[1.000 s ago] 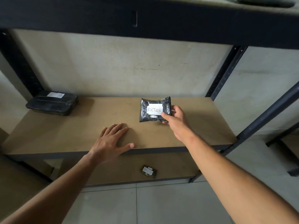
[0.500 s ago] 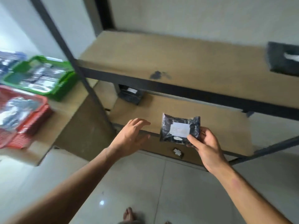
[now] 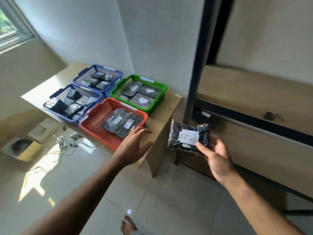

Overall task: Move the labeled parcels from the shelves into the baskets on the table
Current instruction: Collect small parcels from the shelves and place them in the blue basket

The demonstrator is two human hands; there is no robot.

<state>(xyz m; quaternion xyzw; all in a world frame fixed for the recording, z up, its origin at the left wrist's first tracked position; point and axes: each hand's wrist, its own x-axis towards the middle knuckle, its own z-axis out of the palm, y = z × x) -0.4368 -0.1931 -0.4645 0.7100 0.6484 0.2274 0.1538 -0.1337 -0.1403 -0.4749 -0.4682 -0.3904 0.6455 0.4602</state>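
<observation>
Done: four baskets (image 3: 153, 85), centre left, already hold parcels.
In hand: right hand (image 3: 215, 155) pinches RETURN parcel (image 3: 188, 138); left hand (image 3: 133, 146) open, empty.
Left: drop it in.

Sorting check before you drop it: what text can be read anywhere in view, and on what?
"RETURN": handwritten on the white label of the black parcel that the right hand holds.
White labels on the parcels in the red basket, green basket and blue baskets: too blurred to read.
</observation>
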